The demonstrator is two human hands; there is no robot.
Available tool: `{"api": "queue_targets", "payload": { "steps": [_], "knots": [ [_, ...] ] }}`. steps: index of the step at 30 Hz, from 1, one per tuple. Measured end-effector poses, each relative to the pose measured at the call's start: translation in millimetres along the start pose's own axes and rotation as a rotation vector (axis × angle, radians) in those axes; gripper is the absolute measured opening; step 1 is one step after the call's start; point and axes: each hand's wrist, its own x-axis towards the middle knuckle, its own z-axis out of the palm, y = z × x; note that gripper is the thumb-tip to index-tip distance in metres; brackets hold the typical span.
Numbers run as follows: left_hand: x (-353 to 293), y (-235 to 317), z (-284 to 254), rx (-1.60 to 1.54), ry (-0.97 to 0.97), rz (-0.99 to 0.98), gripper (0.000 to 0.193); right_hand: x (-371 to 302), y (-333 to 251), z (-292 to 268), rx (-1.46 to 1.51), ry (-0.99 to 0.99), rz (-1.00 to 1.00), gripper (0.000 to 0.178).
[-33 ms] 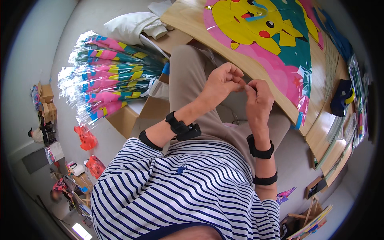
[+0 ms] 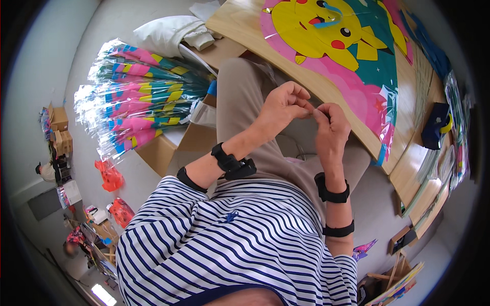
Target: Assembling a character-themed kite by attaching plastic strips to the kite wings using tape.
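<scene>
Two bare hands meet above the worker's lap at the centre of the frame, the left hand (image 2: pixel 287 104) and the right hand (image 2: pixel 334 125) pinched thumb to forefinger with their tips almost touching; whether anything thin sits between them cannot be told. A printed sheet (image 2: pixel 334 56) with a yellow cartoon figure on pink and teal lies flat on the wooden table (image 2: pixel 240 20) at the upper right, a curled blue strip (image 2: pixel 326 23) across its top, and neither hand touches it. At the upper left, furled bundles (image 2: pixel 143 97) in matching colours and clear film fan out of a cardboard box (image 2: pixel 196 137), apparently finished pieces, while the spread sheet, by all appearances, is yet to be worked into that form. A dark blue tape dispenser (image 2: pixel 434 125) stands at the right of the frame, beyond the sheet. Against the earlier frame almost nothing changes: the hands hold the same pinch, perhaps a hair lower in the frame, the sheet and its strip lie as they did, and the bundles show no visible change in number or place
</scene>
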Motion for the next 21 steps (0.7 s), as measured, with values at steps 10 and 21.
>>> {"api": "queue_targets", "payload": {
  "steps": [10, 21],
  "knots": [
    [9, -22, -11, 0.014, 0.037, -0.063, 0.013, -7, -1, 7, 0.393, -0.197, 0.433, 0.003],
    [15, -36, -19, 0.639, 0.083, 0.055, 0.008, -13, 13, -5, 0.193, -0.109, 0.504, 0.014]
  ]
}}
